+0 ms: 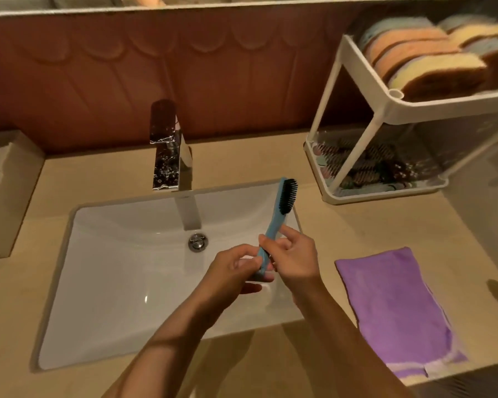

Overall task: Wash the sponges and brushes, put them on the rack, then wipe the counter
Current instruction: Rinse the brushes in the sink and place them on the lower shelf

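A blue brush with black bristles points up and away over the white sink. My left hand grips the bottom end of its handle. My right hand pinches the handle just above. Both hands hover over the right half of the basin, near the drain. A white two-tier rack stands on the counter at the right; several sponges lie on its top shelf and several brushes on its bottom shelf.
A chrome faucet rises behind the sink; no water stream shows. A purple cloth lies flat on the beige counter right of the basin. A box-like object sits at the left edge.
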